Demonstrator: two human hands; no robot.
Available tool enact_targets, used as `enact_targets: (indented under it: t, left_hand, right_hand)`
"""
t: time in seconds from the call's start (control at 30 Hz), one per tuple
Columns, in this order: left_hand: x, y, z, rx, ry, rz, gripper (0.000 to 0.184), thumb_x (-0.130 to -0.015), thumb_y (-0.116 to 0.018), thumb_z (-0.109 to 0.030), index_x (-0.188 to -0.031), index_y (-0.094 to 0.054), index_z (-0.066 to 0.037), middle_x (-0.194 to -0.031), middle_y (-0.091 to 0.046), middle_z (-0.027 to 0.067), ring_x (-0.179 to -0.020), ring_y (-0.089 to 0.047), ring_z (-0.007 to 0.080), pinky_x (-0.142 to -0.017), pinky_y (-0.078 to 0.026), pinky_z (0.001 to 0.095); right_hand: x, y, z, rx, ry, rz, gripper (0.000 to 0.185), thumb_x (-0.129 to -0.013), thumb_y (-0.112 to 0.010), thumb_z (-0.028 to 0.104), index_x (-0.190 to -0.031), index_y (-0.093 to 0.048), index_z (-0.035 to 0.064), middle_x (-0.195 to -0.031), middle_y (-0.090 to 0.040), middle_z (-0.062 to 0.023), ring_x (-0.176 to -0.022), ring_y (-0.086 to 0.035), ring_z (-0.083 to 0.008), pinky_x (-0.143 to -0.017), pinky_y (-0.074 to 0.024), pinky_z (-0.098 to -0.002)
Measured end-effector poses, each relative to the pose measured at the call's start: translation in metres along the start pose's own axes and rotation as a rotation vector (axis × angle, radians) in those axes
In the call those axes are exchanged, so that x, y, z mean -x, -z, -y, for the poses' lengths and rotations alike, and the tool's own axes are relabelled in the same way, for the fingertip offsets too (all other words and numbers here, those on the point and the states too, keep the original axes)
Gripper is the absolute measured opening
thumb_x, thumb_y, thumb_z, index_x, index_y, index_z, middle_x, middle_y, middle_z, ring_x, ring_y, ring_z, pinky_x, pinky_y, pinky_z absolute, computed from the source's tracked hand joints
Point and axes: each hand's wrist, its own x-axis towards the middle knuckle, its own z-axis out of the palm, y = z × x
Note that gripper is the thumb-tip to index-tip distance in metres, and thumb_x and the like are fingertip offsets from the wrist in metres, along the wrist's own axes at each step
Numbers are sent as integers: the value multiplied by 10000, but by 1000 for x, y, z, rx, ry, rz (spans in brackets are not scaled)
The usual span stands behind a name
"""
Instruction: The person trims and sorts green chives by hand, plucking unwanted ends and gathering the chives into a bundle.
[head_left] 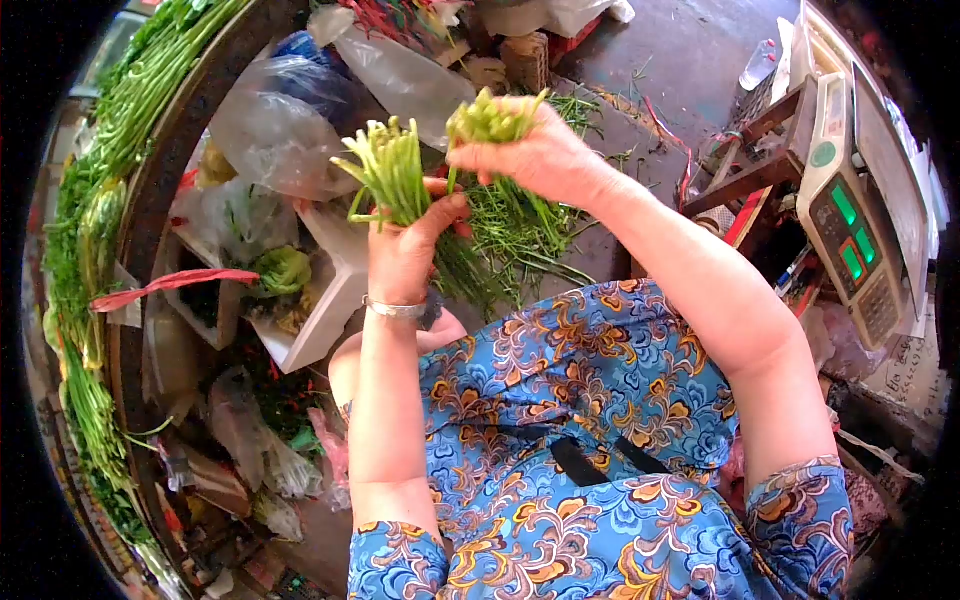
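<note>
My left hand (420,235) is closed around a bunch of green stems (393,170), their pale cut ends pointing up. Just to the right, my right hand (535,150) grips a second bunch of green stems (492,118), also with the cut ends uppermost. Thin green stalks (510,230) hang below the hands and lie over the floor beneath; I cannot tell which of them belong to the held bunches. The two bunches are close together, with a narrow gap between their tops. What plant they are does not show clearly.
Leafy greens (100,250) line a curved shelf along the left. A digital scale (850,220) with lit green displays stands at the right. Clear plastic bags (265,130), a white foam box (330,290) and a red plastic strip (175,288) lie left of my hands.
</note>
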Motion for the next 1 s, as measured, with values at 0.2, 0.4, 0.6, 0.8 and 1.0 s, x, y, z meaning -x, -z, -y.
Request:
enact_targets:
  t: [0.2,0.4,0.6,0.8,1.0]
  left_hand:
    - [0,25,4,-46,-22,-76,147,-805,-709,-44,-937,-655,-9,-777,-654,74,-645,-607,157,-578,-497,262]
    - [-2,49,11,-74,-66,-236,118,-820,-695,-51,-929,-666,-16,-868,-685,85,-745,-630,162,-673,-502,296]
    - [-4,46,10,-216,-178,-346,99,-825,-690,-57,-913,-671,-16,-947,-698,105,-840,-642,173,-803,-488,292]
    - [-5,34,8,-72,-51,-198,141,-842,-694,-91,-940,-639,-6,-743,-643,58,-594,-605,149,-557,-490,268]
    - [-4,13,2,23,15,-21,176,-790,-729,-41,-938,-643,3,-738,-620,31,-538,-535,103,-487,-420,234]
  right_hand:
    - [-5,45,14,-157,72,-319,145,-796,-705,144,-889,-633,60,-740,-616,-5,-624,-585,-113,-605,-478,-255]
    - [-1,66,21,-323,129,-382,121,-825,-673,142,-894,-631,51,-809,-670,-63,-712,-653,-160,-650,-523,-276]
    - [-2,66,23,-263,116,-340,125,-838,-651,145,-877,-633,27,-826,-691,-97,-756,-672,-174,-684,-536,-287]
    - [-2,58,24,-237,97,-336,120,-826,-660,149,-870,-637,40,-772,-677,-70,-687,-648,-150,-636,-518,-281]
    - [-4,41,13,-96,41,-259,205,-772,-751,193,-896,-643,70,-736,-625,3,-632,-578,-98,-587,-471,-268]
